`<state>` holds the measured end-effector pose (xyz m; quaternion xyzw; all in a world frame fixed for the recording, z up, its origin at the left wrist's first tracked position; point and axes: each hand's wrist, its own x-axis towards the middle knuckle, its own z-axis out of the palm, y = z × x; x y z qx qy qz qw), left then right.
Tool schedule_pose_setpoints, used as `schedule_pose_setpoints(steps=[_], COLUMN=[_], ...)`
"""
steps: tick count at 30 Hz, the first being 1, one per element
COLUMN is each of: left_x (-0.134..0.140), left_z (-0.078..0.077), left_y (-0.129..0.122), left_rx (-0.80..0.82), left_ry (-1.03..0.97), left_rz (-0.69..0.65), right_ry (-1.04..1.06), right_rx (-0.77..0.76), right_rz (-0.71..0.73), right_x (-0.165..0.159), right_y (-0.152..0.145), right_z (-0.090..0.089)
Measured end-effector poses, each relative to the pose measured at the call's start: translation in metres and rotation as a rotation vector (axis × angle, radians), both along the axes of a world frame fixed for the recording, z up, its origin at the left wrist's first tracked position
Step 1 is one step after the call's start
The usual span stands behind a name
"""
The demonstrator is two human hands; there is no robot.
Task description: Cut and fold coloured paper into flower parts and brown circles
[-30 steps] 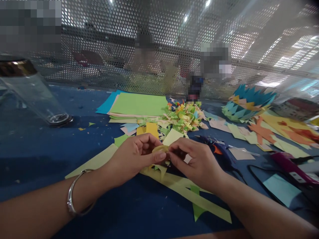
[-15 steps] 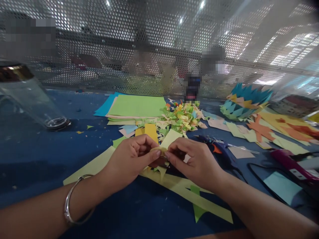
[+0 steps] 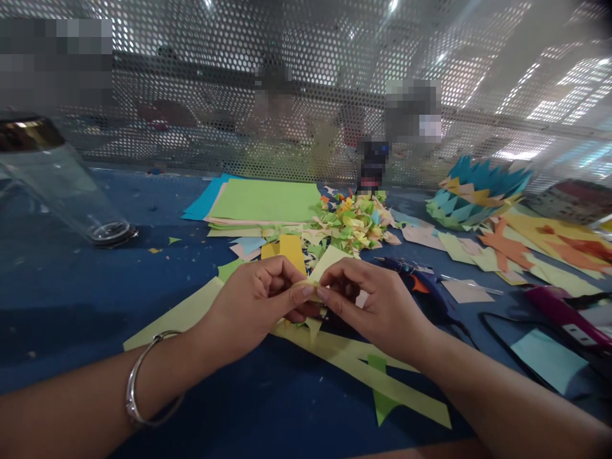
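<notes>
Between my two hands is a small piece of pale yellow paper (image 3: 313,288), mostly covered by fingertips. My left hand (image 3: 268,293) pinches it between thumb and fingers, and a silver bangle (image 3: 131,389) circles that wrist. From the other side my right hand (image 3: 370,296) pinches its edge, thumb tip almost touching the left thumb. Under the hands lie long pale yellow paper strips (image 3: 382,377) and a green paper scrap (image 3: 383,405). Just beyond the fingers are a pale yellow paper piece (image 3: 331,260) and a deep yellow paper piece (image 3: 292,250).
Stacked paper sheets (image 3: 268,201) and a heap of paper scraps (image 3: 356,223) lie ahead. A clear jar (image 3: 76,185) is at left. To the right are a blue glue gun (image 3: 430,290), a magenta power strip (image 3: 564,319) and a pointed paper ring (image 3: 478,194).
My fingertips have drawn slightly closer together on the yellow paper, covering more of it. The whole view has shifted a little; the things on the table stay in place.
</notes>
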<state>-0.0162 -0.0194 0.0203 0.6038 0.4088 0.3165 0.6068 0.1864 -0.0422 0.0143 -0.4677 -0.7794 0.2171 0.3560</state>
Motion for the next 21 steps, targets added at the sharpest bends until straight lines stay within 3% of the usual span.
schedule_pose_setpoints(steps=[12, 21], left_x=[-0.0004, -0.0057], left_z=[-0.0005, -0.0026], left_y=[-0.0015, -0.0001], left_rx=[0.012, 0.019], left_ry=[0.069, 0.122], left_rz=[-0.006, -0.143], right_ry=[-0.013, -0.02], right_rx=[-0.073, -0.063], right_rz=[0.034, 0.041], right_x=[0.0009, -0.0008], right_y=[-0.0021, -0.0026], right_z=[-0.0001, 0.0004])
